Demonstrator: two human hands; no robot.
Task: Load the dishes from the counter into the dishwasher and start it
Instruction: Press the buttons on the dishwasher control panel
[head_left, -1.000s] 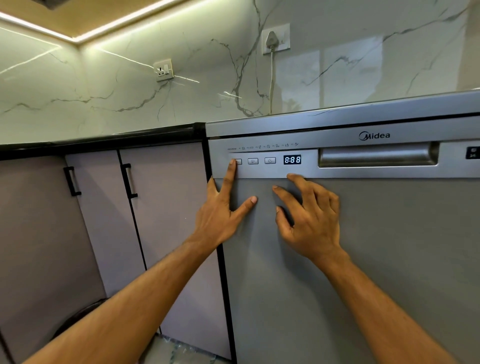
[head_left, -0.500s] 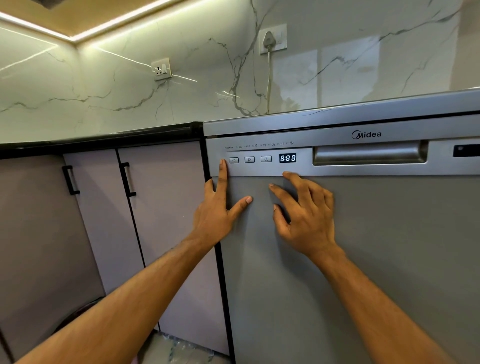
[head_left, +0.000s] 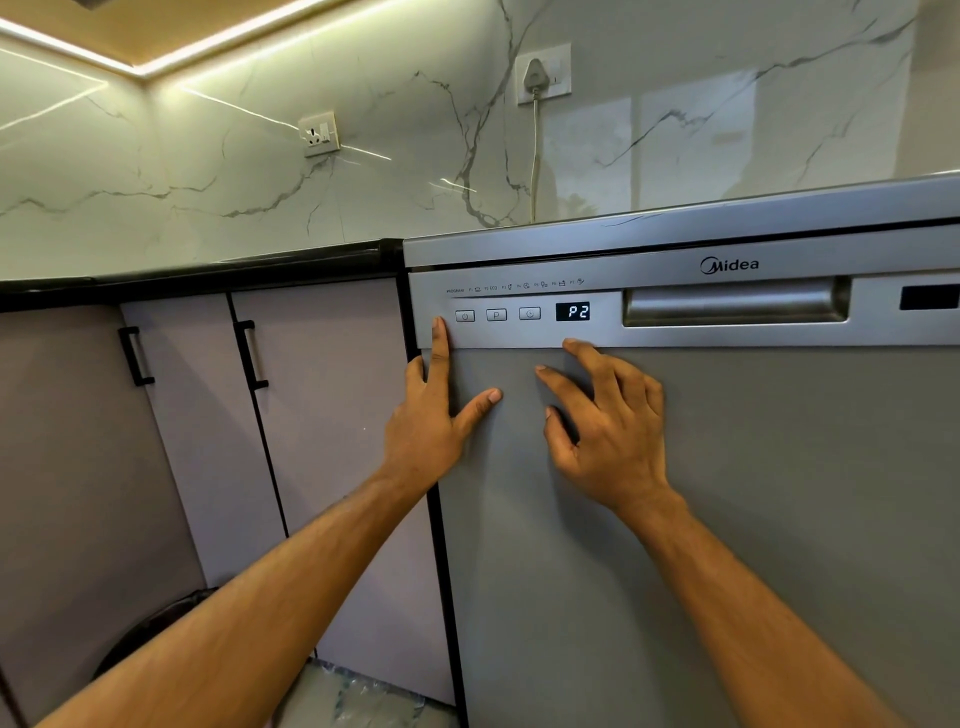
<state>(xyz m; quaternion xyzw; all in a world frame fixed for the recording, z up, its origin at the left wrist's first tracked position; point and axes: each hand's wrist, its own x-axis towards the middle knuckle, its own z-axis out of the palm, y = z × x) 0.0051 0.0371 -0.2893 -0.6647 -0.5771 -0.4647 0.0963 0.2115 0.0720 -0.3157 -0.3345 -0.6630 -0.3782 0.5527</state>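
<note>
Head camera shows the dishwasher (head_left: 753, 519) closed beside the cabinets (head_left: 322, 426), its display (head_left: 572, 311) reading P2. The left hand (head_left: 431, 426) lies flat on the door, forefinger straight, tip just left of the power button (head_left: 465, 316). The right hand (head_left: 608, 431) rests spread-fingered below the display, holding nothing.

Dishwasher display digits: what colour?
White "P2" on the black display, clearest in the head view.

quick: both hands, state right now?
Left hand: open, index fingertip on the control panel, holding nothing.
Right hand: open, fingers spread, tips on the dishwasher door, holding nothing.
</note>
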